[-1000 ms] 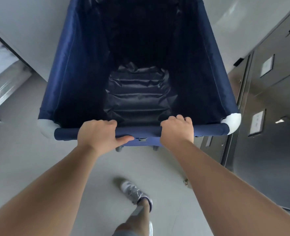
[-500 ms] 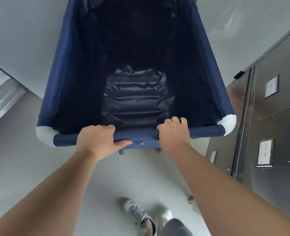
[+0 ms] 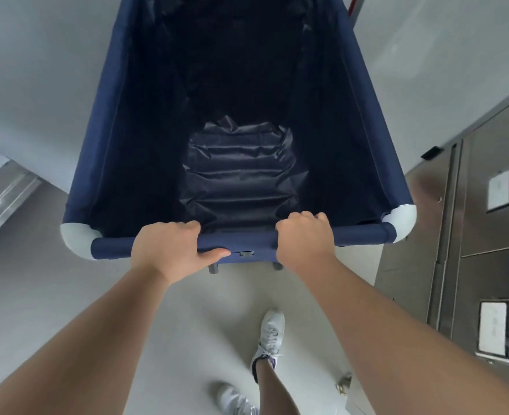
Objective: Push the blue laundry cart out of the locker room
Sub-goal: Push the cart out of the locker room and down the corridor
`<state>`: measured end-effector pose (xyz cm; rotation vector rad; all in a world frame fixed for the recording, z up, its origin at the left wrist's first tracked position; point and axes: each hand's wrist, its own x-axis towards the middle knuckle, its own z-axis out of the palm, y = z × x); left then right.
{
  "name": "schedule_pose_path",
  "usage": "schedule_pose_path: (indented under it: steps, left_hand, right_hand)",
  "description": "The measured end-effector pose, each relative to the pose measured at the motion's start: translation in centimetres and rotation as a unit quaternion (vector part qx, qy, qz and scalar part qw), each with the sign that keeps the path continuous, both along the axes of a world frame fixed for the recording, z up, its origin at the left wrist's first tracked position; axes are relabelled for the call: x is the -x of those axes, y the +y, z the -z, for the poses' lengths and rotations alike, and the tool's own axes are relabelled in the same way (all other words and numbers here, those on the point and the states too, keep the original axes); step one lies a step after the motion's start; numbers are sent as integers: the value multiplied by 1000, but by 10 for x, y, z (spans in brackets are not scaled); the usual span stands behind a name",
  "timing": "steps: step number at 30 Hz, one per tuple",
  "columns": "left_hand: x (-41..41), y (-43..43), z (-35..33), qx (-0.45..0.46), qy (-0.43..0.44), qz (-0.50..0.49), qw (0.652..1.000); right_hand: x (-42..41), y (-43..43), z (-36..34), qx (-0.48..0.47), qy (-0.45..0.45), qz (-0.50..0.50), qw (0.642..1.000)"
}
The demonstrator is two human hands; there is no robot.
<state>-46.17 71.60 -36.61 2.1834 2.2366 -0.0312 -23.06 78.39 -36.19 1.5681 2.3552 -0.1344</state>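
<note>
Head view: the blue laundry cart (image 3: 127, 121) stands on the pale floor (image 3: 52, 295), metal lockers (image 3: 486, 250) to its right. Left hand (image 3: 165, 250) and right hand (image 3: 305, 238) grip its near rail (image 3: 253, 244), fingers (image 3: 184, 227) curled fully around it. A white shoe (image 3: 271, 332) steps below.

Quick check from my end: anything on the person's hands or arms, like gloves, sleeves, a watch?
Nothing worn. The left hand and right hand are bare, no gloves, rings or watch, and both forearms are bare as far as the view shows, with no sleeves in sight.
</note>
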Motion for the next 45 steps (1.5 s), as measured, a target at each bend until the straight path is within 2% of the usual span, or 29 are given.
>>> schedule_pose_path:
  steps: [13,18,36,45]
  left_hand:
    - [34,131,1,18,9,-21,1000]
    - [49,177,3,26,11,-18,999]
    - [159,378,2,15,4,42,999]
    - [212,468,0,44,15,63,997]
  right_hand:
    - [33,133,5,-2,10,-24,1000]
    - [48,181,6,26,-1,-17,1000]
    - [148,370,-2,59,-1,12,998]
    - [196,449,-5,81,-5,12,997]
